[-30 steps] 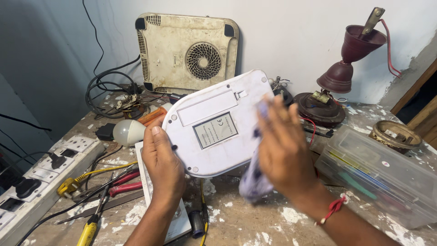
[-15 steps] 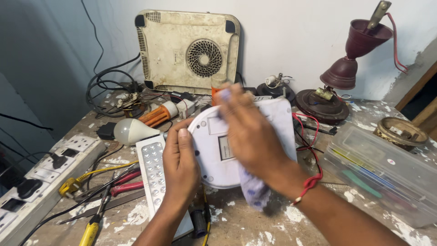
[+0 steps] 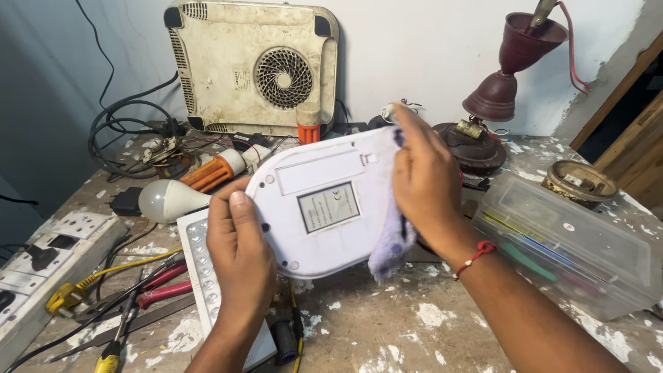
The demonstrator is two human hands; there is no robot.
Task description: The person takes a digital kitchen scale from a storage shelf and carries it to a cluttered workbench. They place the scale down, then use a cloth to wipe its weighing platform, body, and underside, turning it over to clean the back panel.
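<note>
Resting between both hands (tilted): white device

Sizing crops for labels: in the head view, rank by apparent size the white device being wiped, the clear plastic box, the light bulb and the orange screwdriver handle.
1. White device, though it is held nearer the camera
2. Clear plastic box, looks close in size to the device, so unsure
3. Light bulb
4. Orange screwdriver handle
</note>
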